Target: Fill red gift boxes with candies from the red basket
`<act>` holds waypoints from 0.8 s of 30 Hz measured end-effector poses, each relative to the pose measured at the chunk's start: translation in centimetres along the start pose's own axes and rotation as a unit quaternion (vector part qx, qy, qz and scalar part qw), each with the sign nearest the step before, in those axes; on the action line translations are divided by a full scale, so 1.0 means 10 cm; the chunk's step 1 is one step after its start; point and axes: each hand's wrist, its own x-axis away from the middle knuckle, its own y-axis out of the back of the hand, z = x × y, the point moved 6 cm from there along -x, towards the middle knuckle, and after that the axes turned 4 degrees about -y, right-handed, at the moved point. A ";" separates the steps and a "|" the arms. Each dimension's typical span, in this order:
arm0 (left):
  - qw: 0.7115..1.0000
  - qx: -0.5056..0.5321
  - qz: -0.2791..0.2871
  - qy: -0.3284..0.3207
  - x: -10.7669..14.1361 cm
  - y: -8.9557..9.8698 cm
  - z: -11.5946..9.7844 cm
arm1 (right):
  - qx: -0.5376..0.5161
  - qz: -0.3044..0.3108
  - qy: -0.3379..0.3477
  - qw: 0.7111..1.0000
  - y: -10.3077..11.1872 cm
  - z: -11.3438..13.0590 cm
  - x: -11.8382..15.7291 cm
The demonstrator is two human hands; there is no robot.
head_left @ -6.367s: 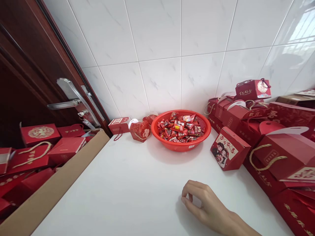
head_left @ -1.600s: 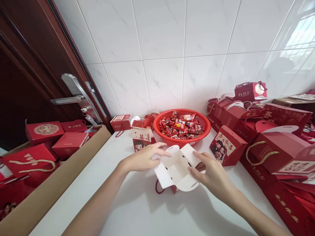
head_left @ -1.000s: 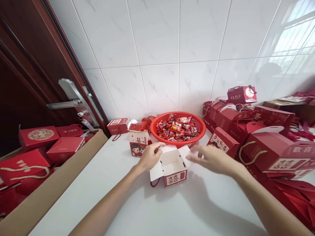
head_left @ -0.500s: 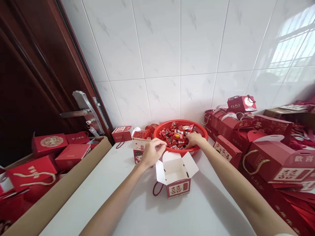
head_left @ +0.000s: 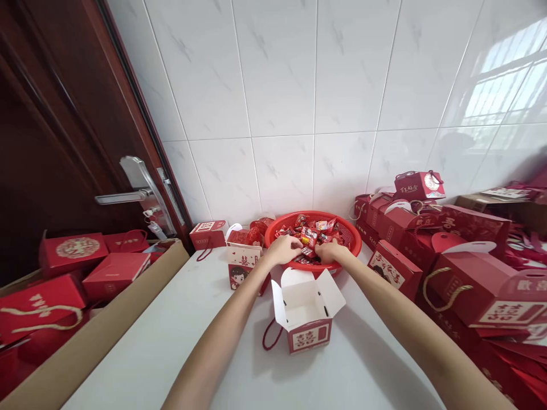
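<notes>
The left hand (head_left: 282, 250) and right hand (head_left: 330, 252) nearly touch, fingers curled down among the candies (head_left: 310, 235). Whether either one pinches a wrapper cannot be told. The candies fill a red basket (head_left: 284, 220), which is round, has no long axis, and lies straight ahead of both hands, its near rim under the wrists. Just toward the person from the hands, between the forearms and slightly nearer the left, an open box (head_left: 299, 304) stands on the white counter (head_left: 171, 347), flaps spread, a red cord (head_left: 268, 336) at its side. Left of the left hand stands a second box (head_left: 243, 267). Farther right, red boxes (head_left: 395, 267) pile against the tiles (head_left: 277, 85).
</notes>
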 end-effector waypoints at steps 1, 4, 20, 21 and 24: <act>1.000 -0.001 0.008 -0.001 -0.01 -0.02 0.02 | -0.020 0.005 0.002 1.000 0.01 -0.01 0.01; 1.000 0.027 0.009 -0.005 -0.01 -0.05 0.06 | -0.108 0.010 0.029 0.994 0.05 0.00 0.05; 0.955 0.257 -0.144 0.036 0.01 0.09 0.15 | -0.506 -0.167 0.036 0.846 0.29 -0.14 0.18; 0.957 0.248 -0.149 0.033 0.02 0.10 0.14 | -0.529 -0.164 0.037 0.832 0.29 -0.13 0.20; 0.965 0.232 -0.121 0.028 0.04 0.07 0.11 | -0.600 -0.147 0.041 0.785 0.29 -0.12 0.22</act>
